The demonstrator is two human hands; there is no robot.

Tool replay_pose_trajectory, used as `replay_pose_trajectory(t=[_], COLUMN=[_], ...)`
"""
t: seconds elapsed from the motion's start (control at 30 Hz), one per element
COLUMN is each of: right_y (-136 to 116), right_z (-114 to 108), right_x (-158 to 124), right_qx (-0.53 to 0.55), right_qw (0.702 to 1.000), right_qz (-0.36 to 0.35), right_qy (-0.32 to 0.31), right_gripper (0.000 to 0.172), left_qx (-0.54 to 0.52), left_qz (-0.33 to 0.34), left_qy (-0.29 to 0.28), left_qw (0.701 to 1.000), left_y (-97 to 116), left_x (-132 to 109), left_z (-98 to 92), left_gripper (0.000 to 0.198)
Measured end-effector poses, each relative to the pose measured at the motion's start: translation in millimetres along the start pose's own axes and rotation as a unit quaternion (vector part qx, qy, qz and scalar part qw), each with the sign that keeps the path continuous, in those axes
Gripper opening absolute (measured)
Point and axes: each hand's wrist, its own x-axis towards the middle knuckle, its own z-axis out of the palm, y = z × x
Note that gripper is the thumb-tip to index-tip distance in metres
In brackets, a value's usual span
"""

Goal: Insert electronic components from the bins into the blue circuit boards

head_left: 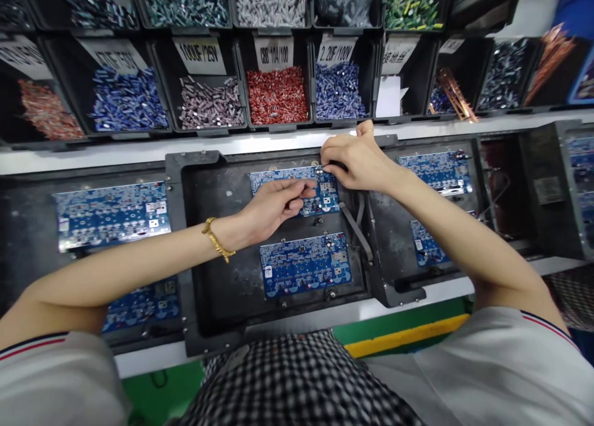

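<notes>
Take the black tray [223,194] as a clock face, with twelve pointing away from you. At nine o'clock the gold bracelet [215,243] on your left wrist hangs over bare tray; if that wrist sinks and slides toward four, it could scrape the lower board [306,265], which lies near five. Close to the centre, your left hand [271,209] covers much of the upper board [327,197], which lies flat between twelve and one, so small parts under your palm could get bent, likely from resting weight there unseen. Toward one, your right hand [355,160] works at the board's far right corner; pressing down hard on that one edge might tip or shift it. The grey strap [356,230] near three could catch a sleeve-side drag of your forearm.

As for pose, your left forearm comes in from eight, hand turned partly on its side, thumb and fingertips bunched close together above the board; you can't tell from here whether a part sits between them. Your right forearm reaches in from four, wrist bent and knuckles up, the finger with the ring [370,131] raised clear. Its thumb and forefinger nearly meet at the corner; whether they grip anything is hidden.
</notes>
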Motion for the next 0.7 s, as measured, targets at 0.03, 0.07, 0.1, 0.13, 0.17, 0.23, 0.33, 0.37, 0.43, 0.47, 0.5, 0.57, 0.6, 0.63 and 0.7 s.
replay_pose_trajectory(t=[0.03,0.07,0.1,0.13,0.17,0.23,0.33,0.37,0.43,0.47,0.5,0.57,0.6,0.63,0.7], right_y=[0.3,0.6,1.0,1.3,1.4,-0.1,-11.0,-17.8,-35.8,-46.1,-56.5,-74.9,-81.7,-86.4,-89.5], right_z=[0.2,0.4,0.7,0.9,0.9,0.3,-3.9,-6.2,-11.8,-14.7,-17.5,-21.6,-22.5,-22.5,-19.1], right_x=[0.1,0.2,0.3,0.4,0.5,-0.1,-4.6,-7.6,-15.7,-20.6,-26.1,-38.1,-44.4,-51.0,-64.2], right_qx=[-0.002,-0.003,-0.004,-0.005,-0.006,-0.010,-0.002,0.011,0.059,0.088,0.113,0.131,0.124,0.109,0.076], right_qw=[1.000,1.000,1.000,1.000,1.000,1.000,0.999,0.998,0.994,0.991,0.988,0.985,0.986,0.987,0.992], right_qz=[0.001,0.002,0.003,0.003,0.004,0.012,0.048,0.064,0.087,0.091,0.092,0.093,0.093,0.092,0.081], right_qy=[0.001,0.001,0.000,-0.002,-0.006,-0.011,0.006,0.019,0.040,0.045,0.051,0.062,0.068,0.069,0.051], right_gripper=[0.025,0.025,0.025,0.025,0.026,0.026,0.024,0.023,0.022,0.022,0.021,0.019,0.018,0.018,0.016], left_qx=[0.001,0.002,0.003,0.004,0.006,0.008,0.009,0.005,-0.007,-0.015,-0.023,-0.032,-0.034,-0.036,-0.035], left_qz=[-0.001,-0.003,-0.006,-0.008,-0.010,-0.013,-0.024,-0.027,-0.028,-0.026,-0.024,-0.022,-0.024,-0.031,-0.060], left_qy=[0.005,0.007,0.009,0.008,0.007,0.005,0.011,0.013,0.016,0.014,0.010,-0.005,-0.017,-0.029,-0.051], left_qw=[1.000,1.000,1.000,1.000,1.000,1.000,1.000,1.000,0.999,0.999,0.999,0.999,0.999,0.998,0.996], left_y=[0.1,0.1,-0.2,-0.5,-1.0,-2.1,-4.0,-4.9,-7.1,-8.5,-10.3,-15.3,-18.6,-22.7,-32.6], left_x=[-0.3,-0.6,-0.9,-1.1,-1.4,-2.0,-3.6,-4.5,-7.0,-8.9,-11.1,-16.9,-20.6,-24.8,-34.8], left_z=[0.2,0.4,0.8,1.1,1.5,2.3,3.8,4.7,7.7,9.9,12.5,18.3,20.8,22.7,23.6], left_gripper=[0.019,0.020,0.020,0.020,0.020,0.021,0.027,0.028,0.029,0.029,0.029,0.030,0.030,0.030,0.027])
